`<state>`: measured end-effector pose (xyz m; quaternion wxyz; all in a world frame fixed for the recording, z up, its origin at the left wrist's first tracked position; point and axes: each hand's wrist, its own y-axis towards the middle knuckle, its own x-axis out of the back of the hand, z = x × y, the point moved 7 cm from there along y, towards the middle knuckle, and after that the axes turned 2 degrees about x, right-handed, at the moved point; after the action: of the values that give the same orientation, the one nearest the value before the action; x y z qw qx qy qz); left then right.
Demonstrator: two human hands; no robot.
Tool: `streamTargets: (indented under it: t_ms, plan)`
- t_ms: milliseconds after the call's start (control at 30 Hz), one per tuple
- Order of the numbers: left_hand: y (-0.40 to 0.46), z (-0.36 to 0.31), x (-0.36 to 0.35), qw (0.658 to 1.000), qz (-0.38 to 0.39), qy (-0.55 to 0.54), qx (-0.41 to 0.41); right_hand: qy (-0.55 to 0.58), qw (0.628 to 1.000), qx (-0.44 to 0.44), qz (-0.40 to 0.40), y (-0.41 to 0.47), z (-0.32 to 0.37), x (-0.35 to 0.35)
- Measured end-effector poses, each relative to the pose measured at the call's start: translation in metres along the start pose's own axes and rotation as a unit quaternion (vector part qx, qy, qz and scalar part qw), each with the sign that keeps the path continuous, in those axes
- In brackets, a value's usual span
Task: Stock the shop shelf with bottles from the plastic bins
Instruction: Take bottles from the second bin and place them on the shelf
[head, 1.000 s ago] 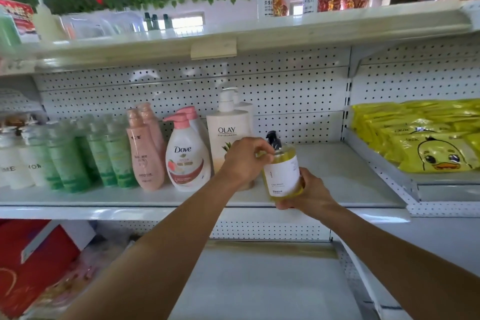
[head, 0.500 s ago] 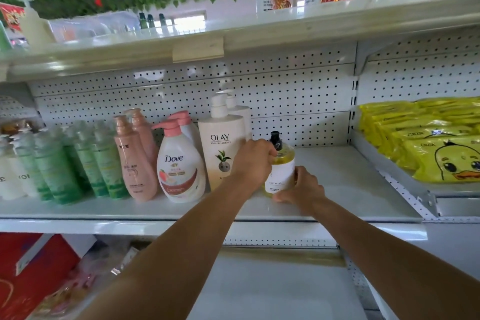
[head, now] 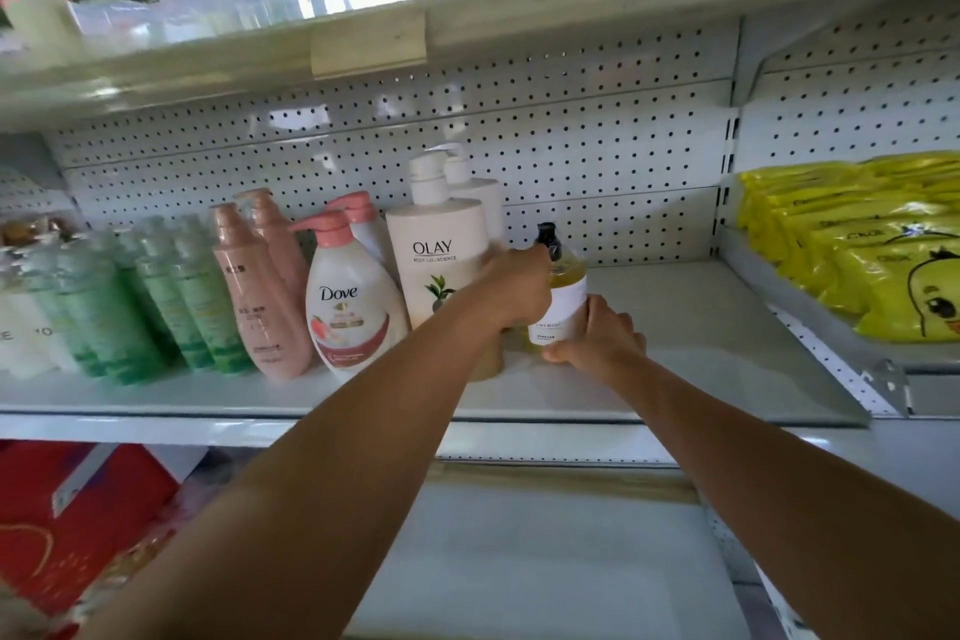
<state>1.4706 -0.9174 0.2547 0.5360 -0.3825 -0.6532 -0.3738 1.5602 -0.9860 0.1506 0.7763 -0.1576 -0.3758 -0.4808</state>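
Both of the person's arms reach up to the shelf (head: 727, 369). Between the hands stands a yellow bottle (head: 558, 309) with a white label and a black pump, upright, its base at or just above the shelf board; I cannot tell whether it has touched down, since the fingers cover the bottom. The left hand (head: 511, 294) is curled round the bottle's upper part from the nine o'clock side, knuckles toward me, just under the pump. The right hand (head: 592, 338) grips the lower part from about four o'clock, fingers wrapped under the label's edge.

Just beside the bottle at nine o'clock stands the Olay bottle (head: 439, 260), with a second white pump bottle behind it; the left hand covers part of the Olay's right edge. Further out at nine o'clock come the Dove bottle (head: 350, 312), then two pink bottles (head: 254, 296), then a row of green tubes (head: 156, 307), all upright on the same shelf.

At three o'clock, well apart from the bottle, yellow packs (head: 872, 250) printed with a duck lie stacked on a tilted shelf in the next bay. At twelve o'clock the top shelf (head: 519, 10) carries clear plastic containers and spray bottles, with green leaves hanging above. At seven o'clock, below the shelf, sits a red box (head: 67, 535).
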Motion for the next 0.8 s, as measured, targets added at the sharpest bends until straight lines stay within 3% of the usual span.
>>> streamTargets:
  t_ms: [200, 333, 500, 800]
  plan:
    - [-0.009, 0.000, -0.013, 1.000, -0.020, -0.018, 0.011, -0.010, 0.999, 0.033, 0.001, -0.012, 0.004, 0.000]
    - [-0.025, 0.002, -0.010, 0.995, -0.092, -0.040, -0.014, -0.050, 0.993, 0.105, 0.000, -0.034, 0.004, 0.002]
    - [-0.084, -0.001, -0.023, 0.986, -0.149, -0.049, -0.053, -0.077, 0.983, 0.153, -0.070, -0.082, -0.006, 0.026]
    - [-0.145, 0.040, -0.085, 0.993, -0.089, -0.068, -0.044, -0.194, 0.960, 0.177, -0.094, -0.174, -0.014, 0.025]
